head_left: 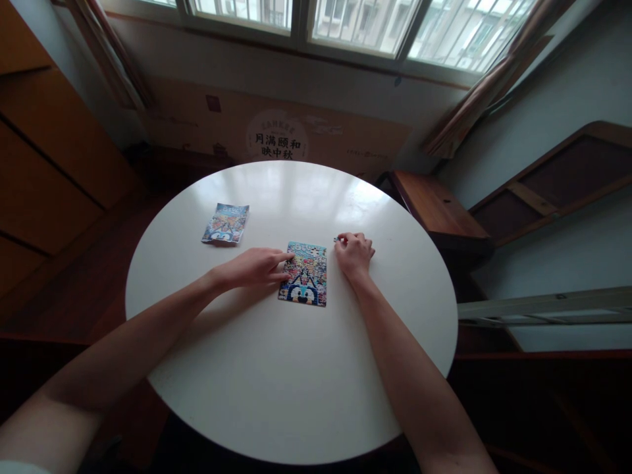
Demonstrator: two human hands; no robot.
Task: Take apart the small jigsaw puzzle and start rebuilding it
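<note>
Your left hand [251,268] lay flat on the puzzle [304,273], fingers spread across its left edge. Your right hand [353,253], just right of the puzzle's top corner, pinched a small piece [336,239]; the puzzle's long side ran away from you on the worktop [276,382].

A colourful rectangular puzzle [304,274] lies flat near the table's middle.
</note>
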